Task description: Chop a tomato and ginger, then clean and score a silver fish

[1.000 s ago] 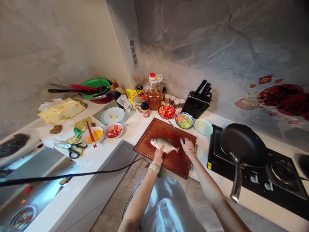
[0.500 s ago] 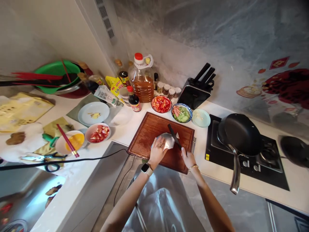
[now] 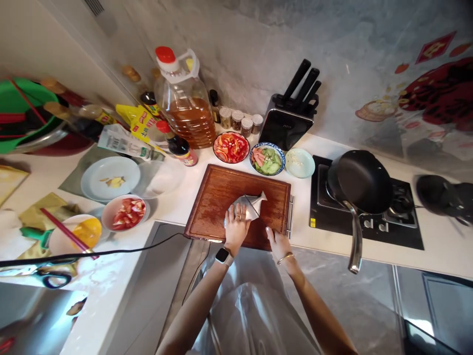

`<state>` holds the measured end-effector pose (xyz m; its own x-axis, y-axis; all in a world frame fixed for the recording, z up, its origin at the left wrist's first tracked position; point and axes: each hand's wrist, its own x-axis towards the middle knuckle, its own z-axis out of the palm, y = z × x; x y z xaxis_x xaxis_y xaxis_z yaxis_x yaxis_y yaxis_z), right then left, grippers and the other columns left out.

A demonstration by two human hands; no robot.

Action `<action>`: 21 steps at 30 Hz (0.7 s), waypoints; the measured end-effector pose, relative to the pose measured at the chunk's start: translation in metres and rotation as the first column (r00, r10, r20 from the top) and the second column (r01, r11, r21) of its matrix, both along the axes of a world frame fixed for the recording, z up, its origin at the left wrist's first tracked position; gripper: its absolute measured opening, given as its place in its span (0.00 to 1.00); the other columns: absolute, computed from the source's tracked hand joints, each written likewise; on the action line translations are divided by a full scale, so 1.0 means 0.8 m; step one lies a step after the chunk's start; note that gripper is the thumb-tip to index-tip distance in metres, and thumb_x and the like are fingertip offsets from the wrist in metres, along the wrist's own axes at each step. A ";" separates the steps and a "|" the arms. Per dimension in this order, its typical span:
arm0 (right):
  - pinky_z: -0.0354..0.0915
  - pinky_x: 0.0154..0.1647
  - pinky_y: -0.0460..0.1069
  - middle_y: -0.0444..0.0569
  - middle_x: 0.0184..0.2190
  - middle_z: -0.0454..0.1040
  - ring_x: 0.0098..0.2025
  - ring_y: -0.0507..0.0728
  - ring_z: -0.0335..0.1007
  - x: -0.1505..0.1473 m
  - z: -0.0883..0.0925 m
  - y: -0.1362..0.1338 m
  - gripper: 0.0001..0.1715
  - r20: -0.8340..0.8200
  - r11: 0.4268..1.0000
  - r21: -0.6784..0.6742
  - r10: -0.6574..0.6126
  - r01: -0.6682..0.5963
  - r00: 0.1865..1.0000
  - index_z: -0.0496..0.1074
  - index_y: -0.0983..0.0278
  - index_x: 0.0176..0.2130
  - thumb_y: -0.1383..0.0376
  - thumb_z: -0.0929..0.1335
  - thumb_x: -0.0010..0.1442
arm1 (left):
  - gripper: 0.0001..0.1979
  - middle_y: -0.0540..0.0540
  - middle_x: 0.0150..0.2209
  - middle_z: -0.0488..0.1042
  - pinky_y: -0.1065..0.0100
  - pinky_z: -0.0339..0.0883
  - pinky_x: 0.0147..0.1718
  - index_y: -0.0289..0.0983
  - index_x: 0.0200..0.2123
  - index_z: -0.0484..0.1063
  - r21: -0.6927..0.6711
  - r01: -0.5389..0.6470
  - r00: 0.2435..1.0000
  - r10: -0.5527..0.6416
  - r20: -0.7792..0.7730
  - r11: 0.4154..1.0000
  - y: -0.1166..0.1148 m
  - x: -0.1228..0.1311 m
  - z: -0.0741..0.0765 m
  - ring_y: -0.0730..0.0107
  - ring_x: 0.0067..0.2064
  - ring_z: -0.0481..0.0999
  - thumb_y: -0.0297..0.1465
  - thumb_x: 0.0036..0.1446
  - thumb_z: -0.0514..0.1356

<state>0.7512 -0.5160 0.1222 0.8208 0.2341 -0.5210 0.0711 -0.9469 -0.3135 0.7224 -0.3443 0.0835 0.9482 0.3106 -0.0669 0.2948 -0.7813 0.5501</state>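
Observation:
A small silvery fish [image 3: 253,208] lies on the brown wooden cutting board [image 3: 209,212], its tail toward the upper right. My left hand [image 3: 237,226] presses on the fish's body from the left, fingers bent over it and holding it against the board. In my right hand [image 3: 280,244], closed at the board's front right, is the handle of a dark kitchen knife [image 3: 253,207]. The knife's blade is seen almost edge-on as a thin dark line across the fish near its tail end. How deep the edge sits in the fish I cannot tell.
Behind the board stand bowls of sliced red peppers [image 3: 231,148] and cucumber [image 3: 271,161], and a pale plate [image 3: 301,163]. A knife block [image 3: 286,121] is behind them. To the right, a black pan [image 3: 364,180] sits on the stove. A tomato bowl [image 3: 125,212] is left.
The knife has turned from lying over the right of the fish to crossing its body edge-on, and the tail now shows. My view has shifted too.

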 end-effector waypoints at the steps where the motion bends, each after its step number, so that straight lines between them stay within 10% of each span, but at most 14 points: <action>1: 0.64 0.34 0.48 0.53 0.32 0.79 0.35 0.57 0.76 -0.001 0.002 0.001 0.32 -0.005 1.000 -0.020 0.005 -0.005 1.000 0.73 0.63 0.36 0.51 0.50 0.69 | 0.27 0.35 0.65 0.55 0.45 0.39 0.63 0.35 0.62 0.61 -0.003 -0.022 1.000 0.022 -0.006 1.000 -0.003 0.001 0.000 0.44 0.67 0.46 0.35 0.60 0.54; 21: 0.64 0.38 0.46 0.51 0.32 0.79 0.37 0.55 0.76 0.009 0.014 0.004 0.30 -0.098 0.985 0.133 -0.097 0.110 0.990 0.73 0.63 0.34 0.52 0.52 0.69 | 0.27 0.33 0.65 0.55 0.42 0.49 0.58 0.35 0.62 0.61 -0.067 -0.128 0.992 0.126 -0.025 0.990 -0.014 0.006 0.010 0.40 0.64 0.53 0.40 0.62 0.51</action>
<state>0.7584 -0.5126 0.1337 0.7953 0.2252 -0.5629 -0.0597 -0.8948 -0.4424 0.7275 -0.3558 0.0913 0.8996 0.4224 -0.1108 0.4008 -0.6979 0.5936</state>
